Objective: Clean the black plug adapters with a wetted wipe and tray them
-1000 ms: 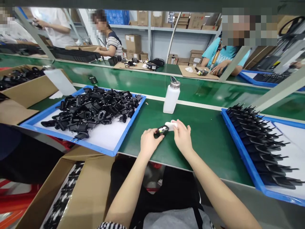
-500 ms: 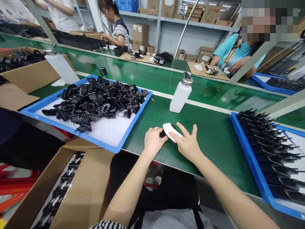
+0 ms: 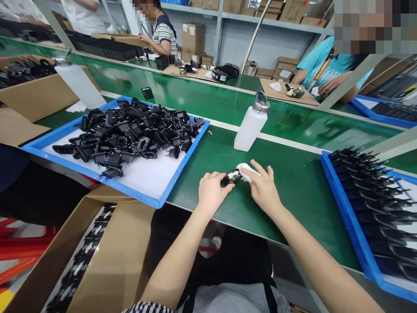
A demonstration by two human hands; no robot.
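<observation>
My left hand (image 3: 211,191) is closed around a small black plug housing (image 3: 233,176) just above the green bench. Its upper side shows white and yellowish parts inside. Between the thumb and fingers of my right hand (image 3: 266,191) is a folded white cloth (image 3: 248,172), its edge at the right end of the housing; whether they touch I cannot tell. The other right fingers are spread. Beyond both hands stands a white plastic bottle (image 3: 250,128) with a metal pump top.
To the left, a blue-rimmed tray (image 3: 182,169) bears a heap of black plugs (image 3: 130,130). Another blue tray (image 3: 345,217) at right holds rows of black plugs with pins. An open carton (image 3: 130,243) sits below the bench at left. Co-workers sit across the bench.
The white cloth has moved to the right in my right hand, uncovering the top of the plug housing. My left hand keeps its hold. The view has shifted slightly.
</observation>
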